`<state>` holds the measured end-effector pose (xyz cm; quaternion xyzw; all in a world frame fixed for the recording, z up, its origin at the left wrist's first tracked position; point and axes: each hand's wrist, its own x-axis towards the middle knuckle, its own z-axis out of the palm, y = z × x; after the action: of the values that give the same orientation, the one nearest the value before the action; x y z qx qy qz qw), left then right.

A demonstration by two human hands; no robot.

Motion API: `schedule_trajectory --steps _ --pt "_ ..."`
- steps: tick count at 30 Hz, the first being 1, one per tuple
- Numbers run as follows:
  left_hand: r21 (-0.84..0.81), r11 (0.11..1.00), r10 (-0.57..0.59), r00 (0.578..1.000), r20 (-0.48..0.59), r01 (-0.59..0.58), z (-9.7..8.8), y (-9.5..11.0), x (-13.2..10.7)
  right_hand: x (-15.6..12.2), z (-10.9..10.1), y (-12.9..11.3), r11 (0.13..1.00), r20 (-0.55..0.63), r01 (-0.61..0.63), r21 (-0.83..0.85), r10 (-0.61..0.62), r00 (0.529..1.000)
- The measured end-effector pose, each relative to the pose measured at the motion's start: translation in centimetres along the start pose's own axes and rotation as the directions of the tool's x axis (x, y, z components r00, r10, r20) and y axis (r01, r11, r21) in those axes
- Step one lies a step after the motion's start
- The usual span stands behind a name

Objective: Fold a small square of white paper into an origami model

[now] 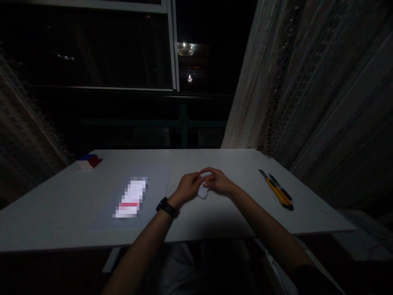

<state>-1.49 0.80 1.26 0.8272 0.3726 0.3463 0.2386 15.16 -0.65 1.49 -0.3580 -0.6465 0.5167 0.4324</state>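
Note:
Near the middle of the white table, a small piece of folded white paper [202,191] is held between my two hands. My left hand [188,186], with a dark watch [166,207] on its wrist, pinches the paper from the left. From the right, my right hand [217,180] grips it too, its thumb and fingers closed on the upper part. The fingertips meet and hide the paper's top. Only its lower corner shows below them, just over the tabletop.
On the left a lit screen [131,198], blurred out, lies on a white sheet [159,184]. A coloured cube [89,161] sits at the back left of the table [215,229]. To the right are a yellow utility knife [278,191] and a dark pen [281,187]. Curtains [245,90] hang behind.

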Motion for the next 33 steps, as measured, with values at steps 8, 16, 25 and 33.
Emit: schedule_trajectory --steps 8,16,25,33 --pt "0.01 1.0 -0.001 0.999 0.046 0.001 0.0 0.1 0.0 0.0 -0.3 0.4 1.0 0.104 -0.025 0.012 0.023 0.994" --pt "0.022 0.999 0.025 1.0 0.011 -0.025 0.1 0.3 -0.2 0.2 -0.1 1.3 0.999 0.088 0.037 -0.013 -0.036 0.995" --pt "0.018 0.998 0.06 0.998 0.025 -0.06 0.0 0.8 -0.3 0.2 -0.1 1.4 0.999 0.125 0.034 0.005 -0.034 0.992" --pt "0.056 0.995 0.075 0.996 0.053 -0.078 -0.1 0.8 -0.3 0.1 -0.2 1.4 0.998 0.155 0.033 -0.053 -0.024 0.988"
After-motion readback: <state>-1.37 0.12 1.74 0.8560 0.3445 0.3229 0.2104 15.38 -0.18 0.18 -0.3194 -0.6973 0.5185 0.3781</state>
